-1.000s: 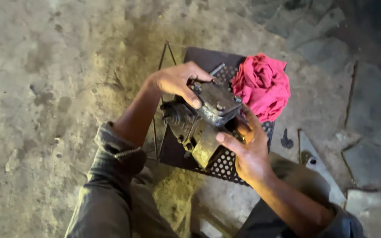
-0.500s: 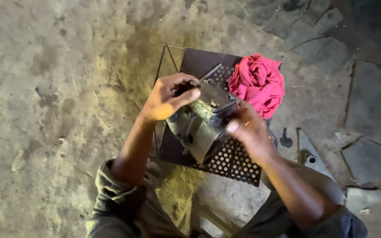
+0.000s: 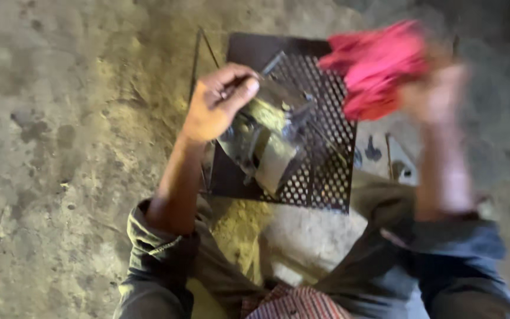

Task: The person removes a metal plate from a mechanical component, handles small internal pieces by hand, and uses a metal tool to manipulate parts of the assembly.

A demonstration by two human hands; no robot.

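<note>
Metal part [image 3: 267, 142] in left hand [image 3: 216, 103], long axis diagonal.

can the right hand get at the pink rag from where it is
Probably yes: the right hand, blurred, is right at the pink rag with nothing between them; it may already be holding it. The left hand grips the metal part.

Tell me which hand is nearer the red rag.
Right. The right hand, blurred, is at the red rag, apparently gripping it at its right edge. The left hand is apart from it, to its left, holding the metal part over the perforated plate.
</note>
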